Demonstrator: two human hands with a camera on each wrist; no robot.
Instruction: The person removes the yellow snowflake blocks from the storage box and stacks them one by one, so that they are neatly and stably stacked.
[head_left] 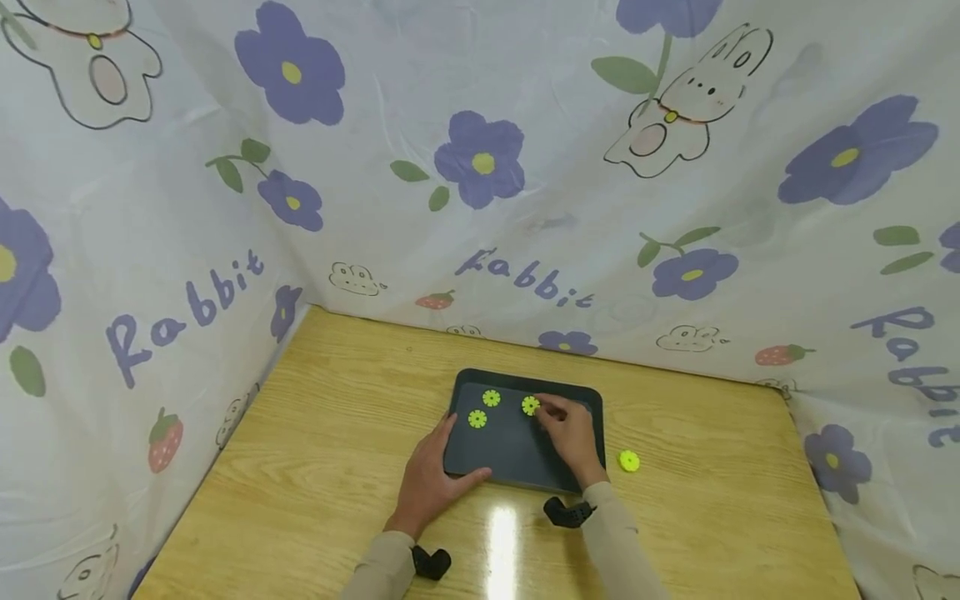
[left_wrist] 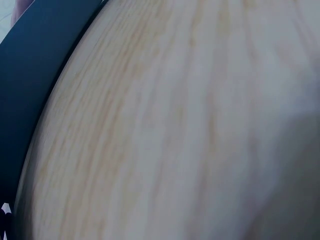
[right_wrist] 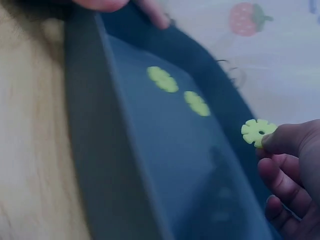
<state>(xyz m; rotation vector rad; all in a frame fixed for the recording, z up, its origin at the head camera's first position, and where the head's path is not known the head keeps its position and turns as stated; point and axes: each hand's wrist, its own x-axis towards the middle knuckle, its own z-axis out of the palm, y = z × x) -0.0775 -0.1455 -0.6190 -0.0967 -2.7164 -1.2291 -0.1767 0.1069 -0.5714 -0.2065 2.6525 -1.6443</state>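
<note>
A dark grey rectangular tray (head_left: 495,457) lies on the table. On its floor, toward the left, are two yellow-green notched discs, one (head_left: 491,398) behind the other (head_left: 477,419). My right hand (head_left: 572,433) pinches a third notched disc (right_wrist: 256,132) between thumb and fingertips, above the tray in the right wrist view. The disc has a small hole at its centre. My left hand (head_left: 429,479) holds the tray's near left corner, thumb along the front rim and fingers at the left side. In the left wrist view, only the tray's dark side (left_wrist: 35,75) shows clearly beside the table.
Another yellow-green disc (head_left: 629,461) lies on the wooden table (head_left: 720,500), just right of the tray. White cloth (head_left: 390,225) printed with flowers and rabbits hangs behind and on both sides. Each wrist carries a black camera mount (head_left: 567,512).
</note>
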